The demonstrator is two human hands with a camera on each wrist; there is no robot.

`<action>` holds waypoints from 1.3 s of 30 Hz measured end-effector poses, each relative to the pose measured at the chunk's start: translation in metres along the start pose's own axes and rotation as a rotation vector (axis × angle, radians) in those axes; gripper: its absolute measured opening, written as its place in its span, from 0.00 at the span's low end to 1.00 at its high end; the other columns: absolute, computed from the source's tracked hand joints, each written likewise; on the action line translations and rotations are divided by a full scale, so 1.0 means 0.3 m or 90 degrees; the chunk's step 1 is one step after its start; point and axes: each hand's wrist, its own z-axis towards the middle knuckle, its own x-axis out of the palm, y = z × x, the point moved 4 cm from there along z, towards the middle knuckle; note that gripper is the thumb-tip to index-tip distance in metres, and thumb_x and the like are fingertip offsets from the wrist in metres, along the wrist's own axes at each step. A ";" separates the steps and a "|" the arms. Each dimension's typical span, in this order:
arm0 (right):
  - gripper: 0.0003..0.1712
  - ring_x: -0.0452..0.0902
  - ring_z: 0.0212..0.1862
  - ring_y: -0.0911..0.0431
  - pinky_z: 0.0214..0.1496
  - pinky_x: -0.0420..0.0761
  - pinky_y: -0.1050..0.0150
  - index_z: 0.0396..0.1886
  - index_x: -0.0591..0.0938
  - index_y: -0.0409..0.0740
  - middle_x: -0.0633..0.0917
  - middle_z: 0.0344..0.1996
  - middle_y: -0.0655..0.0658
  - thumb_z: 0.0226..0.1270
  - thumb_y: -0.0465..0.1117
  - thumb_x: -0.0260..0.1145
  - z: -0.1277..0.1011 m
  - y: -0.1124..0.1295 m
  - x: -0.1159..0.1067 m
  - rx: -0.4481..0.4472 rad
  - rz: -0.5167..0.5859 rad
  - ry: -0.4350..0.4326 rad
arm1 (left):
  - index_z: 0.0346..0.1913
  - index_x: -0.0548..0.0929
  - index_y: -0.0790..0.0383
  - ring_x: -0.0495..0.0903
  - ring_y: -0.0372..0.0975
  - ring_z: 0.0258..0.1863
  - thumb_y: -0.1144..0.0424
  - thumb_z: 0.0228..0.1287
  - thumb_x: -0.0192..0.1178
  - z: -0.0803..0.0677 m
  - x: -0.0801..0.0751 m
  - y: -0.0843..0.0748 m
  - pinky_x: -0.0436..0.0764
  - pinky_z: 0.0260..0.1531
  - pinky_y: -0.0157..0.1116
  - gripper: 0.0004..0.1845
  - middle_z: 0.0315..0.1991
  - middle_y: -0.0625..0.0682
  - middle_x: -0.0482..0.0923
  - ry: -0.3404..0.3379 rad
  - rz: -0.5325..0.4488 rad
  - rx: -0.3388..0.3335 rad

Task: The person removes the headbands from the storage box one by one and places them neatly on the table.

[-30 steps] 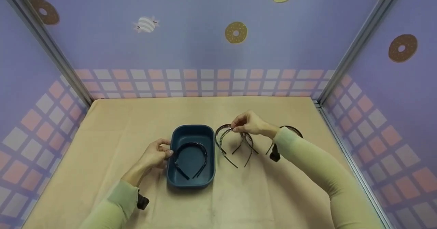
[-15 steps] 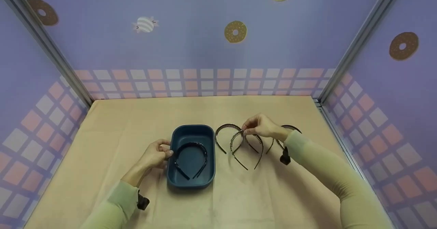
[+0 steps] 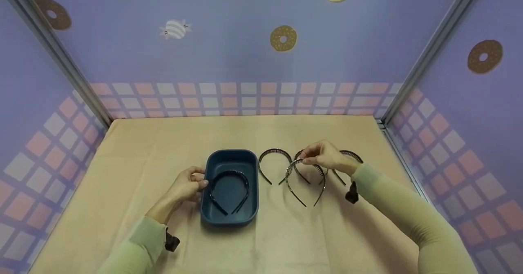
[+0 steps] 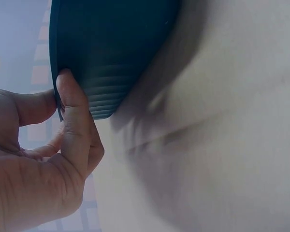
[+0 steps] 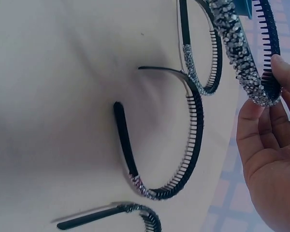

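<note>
Held headband: a thin, toothed arc, its outer face crusted with silver rhinestones (image 3: 305,175), (image 5: 241,63) — pinched at its crown between the thumb and fingertips of the right hand (image 3: 325,156), (image 5: 270,159), right of the desk's middle.
Its axis: the arc's long axis runs from far edge to near edge, crown away from the person, both tips pointing toward the near edge.
Left hand: (image 3: 186,186), (image 4: 43,159) thumb and fingers curled over the left rim of a dark teal bin (image 3: 212,159), (image 4: 111,53) — rounded rectangle, matte, with fine horizontal ribbing on its outer wall.
In the bin: a black glittered headband (image 3: 229,186), tips toward the near edge.
On the desk: a plain toothed headband (image 3: 274,159) just right of the bin; two more behind the right hand (image 3: 347,155), partly hidden by hand and sleeve.
Surface: tan cloth-like desk cover (image 3: 143,151), softly creased.
Hard to tell: whether the held band's tips touch the desk.
</note>
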 end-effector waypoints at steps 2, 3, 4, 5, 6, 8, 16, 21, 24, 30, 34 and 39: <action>0.10 0.85 0.40 0.62 0.43 0.84 0.72 0.50 0.93 0.33 0.94 0.42 0.47 0.72 0.32 0.79 -0.010 -0.010 -0.012 0.006 0.000 -0.004 | 0.74 0.74 0.69 0.87 0.40 0.38 0.70 0.81 0.63 0.000 0.002 0.001 0.88 0.30 0.36 0.24 0.43 0.52 0.82 0.003 -0.002 -0.001; 0.10 0.84 0.40 0.62 0.43 0.84 0.72 0.50 0.93 0.32 0.94 0.42 0.46 0.72 0.32 0.79 -0.014 -0.014 -0.019 0.008 0.001 -0.006 | 0.74 0.74 0.68 0.87 0.40 0.38 0.70 0.81 0.63 0.000 0.002 0.001 0.88 0.30 0.36 0.24 0.43 0.52 0.83 0.003 -0.003 -0.002; 0.11 0.85 0.41 0.62 0.43 0.84 0.72 0.50 0.93 0.32 0.94 0.43 0.46 0.72 0.32 0.78 -0.018 -0.019 -0.025 0.009 0.001 -0.007 | 0.74 0.74 0.68 0.87 0.40 0.38 0.70 0.81 0.63 0.000 0.003 0.002 0.88 0.30 0.36 0.24 0.43 0.52 0.83 0.003 -0.002 -0.003; 0.11 0.85 0.41 0.62 0.44 0.84 0.73 0.51 0.93 0.32 0.94 0.44 0.45 0.72 0.32 0.78 -0.022 -0.025 -0.032 0.010 0.002 -0.007 | 0.74 0.74 0.68 0.86 0.40 0.38 0.70 0.81 0.63 0.000 0.003 0.002 0.88 0.29 0.36 0.24 0.43 0.52 0.83 0.003 -0.004 -0.003; 0.11 0.85 0.41 0.62 0.44 0.84 0.73 0.51 0.93 0.32 0.94 0.45 0.44 0.73 0.32 0.78 -0.025 -0.030 -0.038 0.010 0.003 -0.008 | 0.74 0.74 0.68 0.86 0.40 0.38 0.70 0.81 0.63 0.001 0.002 0.003 0.88 0.29 0.36 0.24 0.44 0.53 0.83 0.006 -0.004 -0.001; 0.11 0.84 0.41 0.63 0.43 0.83 0.72 0.51 0.93 0.31 0.95 0.46 0.42 0.73 0.32 0.78 -0.033 -0.039 -0.048 0.001 0.006 -0.007 | 0.74 0.74 0.68 0.86 0.40 0.39 0.70 0.81 0.62 0.003 0.002 0.004 0.88 0.29 0.36 0.24 0.44 0.53 0.84 0.009 -0.008 -0.001; 0.11 0.84 0.38 0.66 0.41 0.83 0.73 0.50 0.92 0.29 0.95 0.44 0.40 0.72 0.30 0.78 -0.067 -0.096 -0.097 -0.004 -0.003 -0.021 | 0.75 0.73 0.69 0.85 0.39 0.38 0.70 0.82 0.62 0.007 0.004 0.006 0.89 0.30 0.36 0.24 0.45 0.55 0.84 0.018 -0.015 0.001; 0.12 0.86 0.39 0.66 0.44 0.86 0.73 0.51 0.92 0.27 0.95 0.44 0.39 0.71 0.29 0.77 -0.096 -0.137 -0.125 0.002 -0.002 -0.027 | 0.75 0.73 0.69 0.86 0.40 0.39 0.70 0.82 0.62 0.005 0.006 0.004 0.89 0.31 0.37 0.24 0.47 0.57 0.85 0.017 -0.012 0.003; 0.12 0.86 0.38 0.67 0.44 0.86 0.73 0.51 0.92 0.26 0.95 0.43 0.39 0.71 0.29 0.77 -0.111 -0.159 -0.140 0.009 -0.003 -0.029 | 0.74 0.74 0.69 0.86 0.40 0.39 0.70 0.81 0.62 0.006 0.007 0.004 0.89 0.30 0.37 0.24 0.46 0.56 0.85 0.014 -0.016 0.002; 0.13 0.86 0.37 0.67 0.43 0.85 0.74 0.52 0.92 0.27 0.94 0.46 0.31 0.71 0.29 0.77 -0.140 -0.197 -0.164 0.027 -0.014 -0.033 | 0.74 0.73 0.69 0.86 0.39 0.39 0.70 0.81 0.61 0.007 0.000 0.003 0.89 0.30 0.37 0.23 0.45 0.55 0.85 0.015 -0.024 0.003; 0.11 0.85 0.38 0.67 0.43 0.84 0.74 0.50 0.92 0.28 0.94 0.48 0.29 0.71 0.30 0.77 -0.168 -0.226 -0.180 0.031 -0.035 -0.031 | 0.74 0.73 0.70 0.86 0.40 0.40 0.70 0.82 0.62 0.008 0.003 0.006 0.90 0.31 0.37 0.23 0.46 0.55 0.85 0.018 -0.023 0.004; 0.10 0.87 0.40 0.65 0.43 0.85 0.73 0.50 0.93 0.28 0.94 0.48 0.27 0.72 0.29 0.76 -0.200 -0.251 -0.201 0.035 -0.044 -0.019 | 0.75 0.73 0.68 0.86 0.39 0.40 0.69 0.82 0.62 0.007 0.005 0.008 0.89 0.31 0.37 0.24 0.47 0.54 0.85 0.017 -0.018 -0.001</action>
